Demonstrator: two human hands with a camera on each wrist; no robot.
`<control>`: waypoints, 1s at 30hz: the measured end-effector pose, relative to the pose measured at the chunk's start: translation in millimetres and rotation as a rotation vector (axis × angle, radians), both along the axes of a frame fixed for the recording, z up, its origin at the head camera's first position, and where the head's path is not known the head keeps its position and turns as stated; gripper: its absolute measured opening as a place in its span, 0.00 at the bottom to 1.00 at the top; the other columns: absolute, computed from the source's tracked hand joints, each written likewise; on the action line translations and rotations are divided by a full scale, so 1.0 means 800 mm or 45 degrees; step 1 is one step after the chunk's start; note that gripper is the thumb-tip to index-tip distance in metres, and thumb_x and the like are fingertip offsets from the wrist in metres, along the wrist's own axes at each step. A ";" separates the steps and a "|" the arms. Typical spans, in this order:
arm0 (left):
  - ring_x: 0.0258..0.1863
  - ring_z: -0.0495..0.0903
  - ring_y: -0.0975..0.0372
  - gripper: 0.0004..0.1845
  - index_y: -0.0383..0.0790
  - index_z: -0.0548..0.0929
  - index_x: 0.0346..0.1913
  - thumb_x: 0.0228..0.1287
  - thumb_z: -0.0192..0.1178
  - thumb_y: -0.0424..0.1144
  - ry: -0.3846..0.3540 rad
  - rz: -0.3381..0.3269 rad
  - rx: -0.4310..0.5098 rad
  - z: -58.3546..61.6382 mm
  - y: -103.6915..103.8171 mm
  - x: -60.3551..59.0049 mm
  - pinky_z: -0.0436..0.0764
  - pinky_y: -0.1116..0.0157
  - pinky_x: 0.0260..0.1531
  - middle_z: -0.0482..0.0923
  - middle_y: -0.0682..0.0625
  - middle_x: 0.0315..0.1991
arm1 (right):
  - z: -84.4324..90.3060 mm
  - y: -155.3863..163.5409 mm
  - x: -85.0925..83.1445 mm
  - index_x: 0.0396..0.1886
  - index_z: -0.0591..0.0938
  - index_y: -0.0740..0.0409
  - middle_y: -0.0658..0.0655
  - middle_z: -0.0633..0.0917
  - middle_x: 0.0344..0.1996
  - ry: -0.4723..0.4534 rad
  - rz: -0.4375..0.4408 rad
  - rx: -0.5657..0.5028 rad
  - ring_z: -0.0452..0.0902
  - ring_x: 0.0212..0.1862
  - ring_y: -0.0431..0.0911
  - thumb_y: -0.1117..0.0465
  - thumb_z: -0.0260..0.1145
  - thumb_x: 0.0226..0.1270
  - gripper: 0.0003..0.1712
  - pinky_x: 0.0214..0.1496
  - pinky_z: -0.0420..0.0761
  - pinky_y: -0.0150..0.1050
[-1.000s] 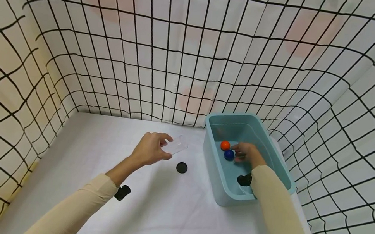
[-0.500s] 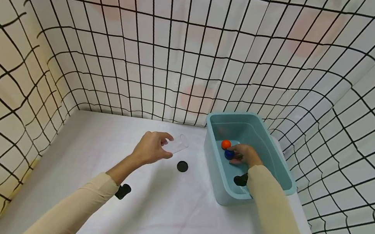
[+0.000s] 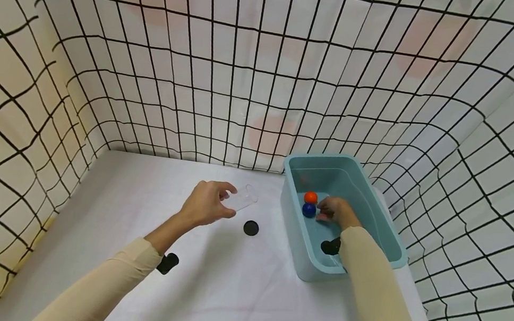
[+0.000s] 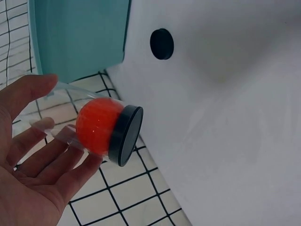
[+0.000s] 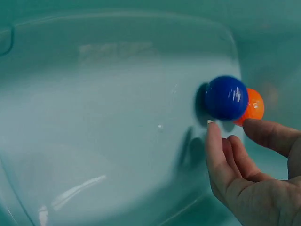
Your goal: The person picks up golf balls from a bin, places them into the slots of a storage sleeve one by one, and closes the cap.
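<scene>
My left hand [image 3: 206, 202] grips a clear plastic tube [image 3: 245, 197] above the table. In the left wrist view, a red-orange ball [image 4: 94, 123] sits inside it against the black cap [image 4: 126, 135] at one end. Down inside the blue-green bin [image 3: 295, 235], my right hand [image 3: 336, 211] has its fingers loosely bent and holds nothing. Just past its fingertips lies a blue ball [image 5: 227, 98] on the bin floor. An orange ball [image 5: 255, 106] sits right behind the blue one, partly covered by it in the right wrist view.
A black round cap [image 3: 251, 228] lies on the white-covered table [image 3: 221, 295] between my left hand and the bin. Black netting [image 3: 272, 71] stands along the back and both sides. Dark wrist cameras [image 3: 169, 264] show at my sleeves.
Half a second ago my right fingers were on the blue ball. It now sits slightly left, up by the orange ball, with my fingers apart from it. My left hand stays put.
</scene>
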State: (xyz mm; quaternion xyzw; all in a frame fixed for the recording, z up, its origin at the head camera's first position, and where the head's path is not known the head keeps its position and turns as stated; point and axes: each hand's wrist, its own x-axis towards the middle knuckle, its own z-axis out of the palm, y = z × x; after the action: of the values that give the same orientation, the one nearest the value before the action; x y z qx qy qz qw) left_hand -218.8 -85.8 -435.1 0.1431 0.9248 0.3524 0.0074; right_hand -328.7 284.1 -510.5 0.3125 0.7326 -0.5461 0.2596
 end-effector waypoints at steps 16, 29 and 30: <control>0.39 0.87 0.54 0.23 0.40 0.87 0.52 0.51 0.77 0.40 0.009 0.021 -0.005 -0.007 -0.010 -0.001 0.86 0.59 0.38 0.88 0.42 0.43 | 0.000 -0.041 -0.004 0.72 0.67 0.68 0.65 0.76 0.56 -0.051 0.090 -0.022 0.78 0.50 0.52 0.52 0.62 0.75 0.34 0.65 0.78 0.43; 0.41 0.87 0.54 0.24 0.41 0.87 0.52 0.50 0.78 0.40 -0.012 0.048 -0.005 -0.008 -0.016 -0.004 0.86 0.60 0.39 0.89 0.42 0.43 | -0.005 -0.051 -0.016 0.68 0.71 0.67 0.66 0.78 0.57 0.022 0.046 -0.009 0.80 0.40 0.49 0.54 0.61 0.76 0.29 0.58 0.83 0.43; 0.41 0.87 0.54 0.24 0.41 0.87 0.52 0.50 0.78 0.40 -0.012 0.049 -0.006 -0.008 -0.017 -0.004 0.86 0.60 0.39 0.89 0.42 0.43 | -0.005 -0.050 -0.015 0.67 0.72 0.67 0.66 0.77 0.58 0.028 0.048 -0.014 0.80 0.42 0.49 0.54 0.61 0.76 0.28 0.60 0.82 0.44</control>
State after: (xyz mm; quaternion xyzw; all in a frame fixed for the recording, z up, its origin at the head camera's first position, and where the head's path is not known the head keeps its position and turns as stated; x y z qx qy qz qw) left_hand -222.0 -99.1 -441.1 0.1236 0.9281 0.3511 0.0054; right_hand -341.1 244.3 -514.1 0.2911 0.7382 -0.5484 0.2636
